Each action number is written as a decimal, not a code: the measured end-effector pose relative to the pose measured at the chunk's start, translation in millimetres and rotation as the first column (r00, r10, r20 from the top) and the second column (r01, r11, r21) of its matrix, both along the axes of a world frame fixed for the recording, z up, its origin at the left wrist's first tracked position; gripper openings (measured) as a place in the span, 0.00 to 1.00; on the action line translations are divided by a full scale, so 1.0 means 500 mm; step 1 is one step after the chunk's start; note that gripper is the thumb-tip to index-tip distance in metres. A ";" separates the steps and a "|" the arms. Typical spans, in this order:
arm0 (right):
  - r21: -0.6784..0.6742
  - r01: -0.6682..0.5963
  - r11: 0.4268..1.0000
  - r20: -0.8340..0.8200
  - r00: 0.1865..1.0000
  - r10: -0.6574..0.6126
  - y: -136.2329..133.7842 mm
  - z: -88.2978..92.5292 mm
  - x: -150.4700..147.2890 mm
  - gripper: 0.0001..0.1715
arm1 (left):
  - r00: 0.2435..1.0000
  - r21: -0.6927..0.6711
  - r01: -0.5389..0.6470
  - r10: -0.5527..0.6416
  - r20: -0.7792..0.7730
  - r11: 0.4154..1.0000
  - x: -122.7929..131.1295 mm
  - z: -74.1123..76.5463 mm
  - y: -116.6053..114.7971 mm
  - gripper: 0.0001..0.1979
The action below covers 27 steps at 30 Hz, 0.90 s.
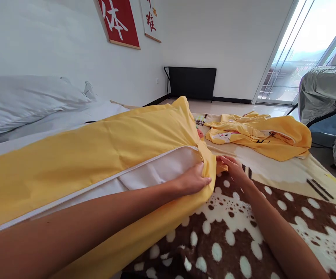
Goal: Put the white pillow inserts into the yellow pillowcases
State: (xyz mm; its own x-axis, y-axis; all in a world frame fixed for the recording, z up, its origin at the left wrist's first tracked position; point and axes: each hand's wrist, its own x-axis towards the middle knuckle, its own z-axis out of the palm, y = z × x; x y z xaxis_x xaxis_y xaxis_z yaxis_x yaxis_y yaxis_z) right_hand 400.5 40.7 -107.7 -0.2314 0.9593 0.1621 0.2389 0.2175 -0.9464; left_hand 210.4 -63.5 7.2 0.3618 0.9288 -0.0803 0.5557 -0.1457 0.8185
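A long yellow fabric cover (98,147) lies across the bed, with a white-edged slit running along its side. White filling (159,166) shows through that slit. At the slit's far end, my left hand (195,179) is closed round the yellow fabric, its thumb on the outside and some fingers hidden inside the opening. Just to the right, my right hand (231,167) pinches the fabric at the cover's end; some of its fingertips are behind the cloth.
A brown and cream patterned blanket (267,224) spreads beneath. Crumpled yellow printed bedding (272,133) lies beyond my right hand. A white pillow (25,100) rests at the left by the wall. A black panel (191,83) leans at the back; plastic-wrapped furniture (325,89) stands right.
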 end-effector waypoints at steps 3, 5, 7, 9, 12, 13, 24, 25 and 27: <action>0.038 0.126 0.991 0.012 0.992 -0.127 0.005 -0.016 -0.012 0.27 | 0.980 0.170 -0.007 0.041 -0.195 0.985 -0.002 0.023 0.000 0.10; 0.030 0.114 0.993 0.021 0.993 -0.115 -0.002 -0.020 -0.032 0.22 | 0.955 0.319 0.052 0.046 -0.292 0.946 -0.005 0.065 0.006 0.12; 0.026 0.110 0.994 0.005 0.994 -0.111 -0.017 -0.011 -0.055 0.17 | 0.919 0.461 0.059 0.132 -0.371 0.886 -0.018 0.122 0.020 0.16; 0.044 0.135 0.990 -0.049 0.990 -0.133 -0.039 0.018 -0.074 0.19 | 0.844 0.609 0.018 0.314 -0.434 0.793 -0.039 0.187 0.042 0.16; 0.074 0.188 0.979 -0.191 0.967 -0.171 -0.083 0.085 -0.089 0.25 | 0.688 0.809 -0.014 0.593 -0.419 0.588 -0.065 0.281 0.075 0.16; 0.072 0.214 0.974 -0.270 0.945 -0.187 -0.100 0.107 -0.092 0.26 | 0.656 0.852 0.009 0.640 -0.400 0.524 -0.065 0.308 0.083 0.17; 0.294 0.248 0.923 -0.326 0.934 -0.147 -0.287 0.143 -0.139 0.24 | 0.601 0.850 0.491 0.633 -0.488 0.189 0.063 0.411 0.055 0.39; 0.297 0.083 0.951 -0.226 0.974 -0.015 -0.296 0.145 -0.146 0.23 | 0.589 0.826 0.521 0.610 -0.530 0.214 0.054 0.405 0.060 0.38; 0.218 -0.189 0.957 -0.066 0.976 0.208 -0.302 0.145 -0.159 0.19 | 0.559 0.755 0.600 0.536 -0.633 0.266 0.024 0.381 0.081 0.33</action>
